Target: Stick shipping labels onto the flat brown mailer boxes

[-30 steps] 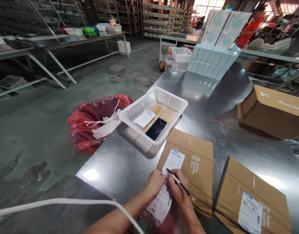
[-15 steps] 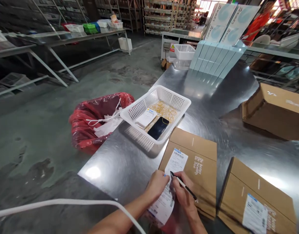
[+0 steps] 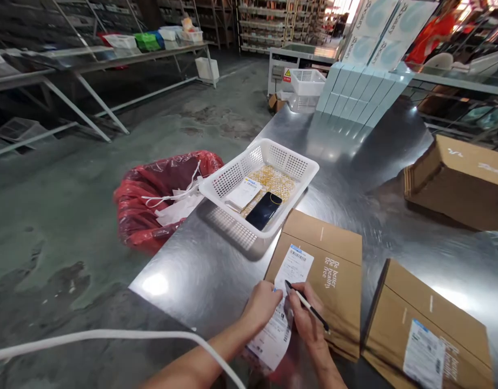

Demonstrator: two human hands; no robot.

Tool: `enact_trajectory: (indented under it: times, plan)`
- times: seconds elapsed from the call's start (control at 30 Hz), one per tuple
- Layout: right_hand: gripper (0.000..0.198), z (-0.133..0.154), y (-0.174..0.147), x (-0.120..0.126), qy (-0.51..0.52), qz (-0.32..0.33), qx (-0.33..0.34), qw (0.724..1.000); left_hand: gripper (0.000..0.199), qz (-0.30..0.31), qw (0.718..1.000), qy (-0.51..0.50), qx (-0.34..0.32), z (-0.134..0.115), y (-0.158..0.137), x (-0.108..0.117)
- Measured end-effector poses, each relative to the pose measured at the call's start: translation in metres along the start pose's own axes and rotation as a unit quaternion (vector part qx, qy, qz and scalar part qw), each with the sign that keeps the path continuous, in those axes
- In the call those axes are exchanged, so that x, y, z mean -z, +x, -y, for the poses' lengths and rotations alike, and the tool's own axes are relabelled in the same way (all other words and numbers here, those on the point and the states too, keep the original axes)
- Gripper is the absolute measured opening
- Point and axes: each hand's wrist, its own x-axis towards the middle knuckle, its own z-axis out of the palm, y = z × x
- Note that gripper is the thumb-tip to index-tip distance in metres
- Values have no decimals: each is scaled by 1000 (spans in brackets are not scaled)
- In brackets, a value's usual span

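Observation:
A strip of white printed shipping labels (image 3: 296, 263) lies over a flat brown cardboard box (image 3: 340, 246) on the metal table. Its lower end hangs past the box's near edge, below my hands. My left hand (image 3: 263, 303) is closed at the left edge of the strip, apparently pinching the paper, though its fingertips are mostly hidden. In my right hand (image 3: 307, 319) is a black and white pen (image 3: 311, 308), tip down at the label beside my left thumb. To the right, a second cardboard box (image 3: 429, 308) bears its own label (image 3: 425, 354).
Beyond the first box stands a white perforated basket (image 3: 216, 189) holding a phone (image 3: 264, 210) and a stack of labels (image 3: 244, 193). A red-bagged bin (image 3: 131, 216) is left of the table edge. A white cable (image 3: 111, 335) crosses the lower left. Pale boxes (image 3: 350, 92) stand behind.
The pen tip has shifted slightly up along the label. My left hand stays in place on the paper, and the view has tilted a little.

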Motion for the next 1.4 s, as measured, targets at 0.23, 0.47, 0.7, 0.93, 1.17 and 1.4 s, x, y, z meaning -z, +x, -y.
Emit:
enact_trajectory:
  times: [0.23, 0.47, 0.7, 0.93, 1.17, 1.4]
  plan:
    - [24, -6, 5, 4, 92, -39, -74, 992, 23, 14, 1000, -20, -5, 3, 2, -2]
    - [12, 3, 12, 1, 3, 19, 66, 998, 23, 8, 1000, -14, -4, 1, -1, -1]
    - [14, -3, 14, -1, 11, 10, 44, 999, 36, 10, 1000, 6, 0, -7, -5, 3]
    - [16, 2, 8, 4, -21, -9, 86, 996, 29, -5, 999, 34, -3, -6, -4, 0]
    - [16, 3, 12, 0, -56, -2, 87, 995, 31, -7, 999, 54, -6, -7, -5, 1]
    - [15, -2, 8, 0, -51, 27, 87, 995, 32, 0, 998, 62, -12, -8, -4, 2]
